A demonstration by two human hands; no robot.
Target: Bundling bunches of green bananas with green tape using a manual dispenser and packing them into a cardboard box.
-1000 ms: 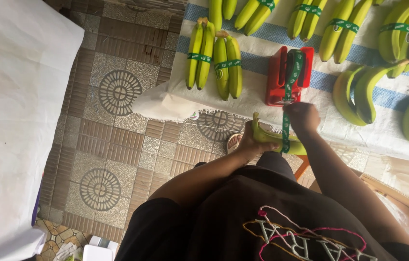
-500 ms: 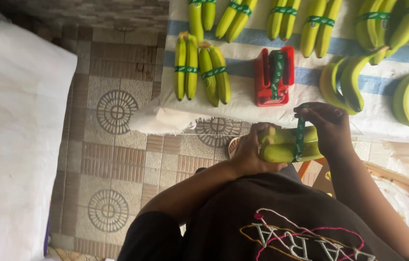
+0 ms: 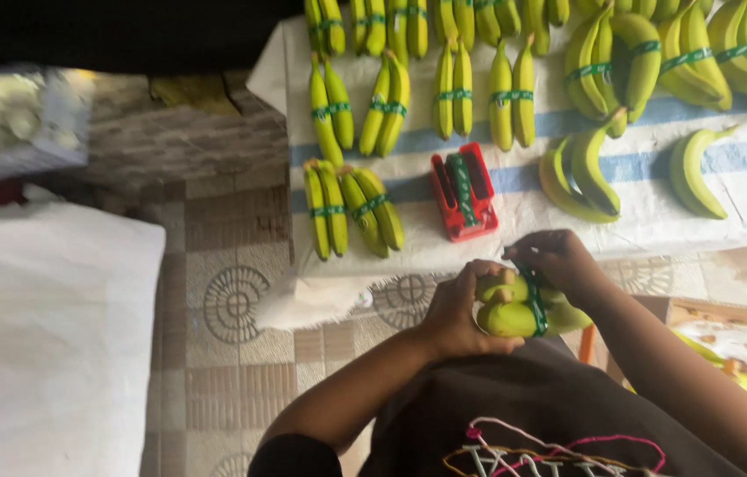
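My left hand (image 3: 456, 311) grips a small bunch of green bananas (image 3: 515, 307) held in front of my chest. My right hand (image 3: 561, 262) is on the same bunch, its fingers pressing a green tape band (image 3: 532, 300) that wraps around the fruit. Just beyond my hands a red tape dispenser (image 3: 463, 190) with a green roll lies on the white and blue cloth (image 3: 532, 199). Pairs of banded bananas (image 3: 351, 208) lie on the cloth to its left.
More banded bananas (image 3: 510, 93) fill the far side of the cloth, and loose curved bananas (image 3: 581, 168) lie to the right. A white sheet (image 3: 38, 336) covers the left. Patterned floor tiles (image 3: 232, 305) show between. A tray with green pieces (image 3: 735, 353) sits at the right.
The tape strip that ran from the dispenser to the bunch is gone; the band now sits around the bananas. My hands pulled the bunch closer to my chest. The camera tilted up.
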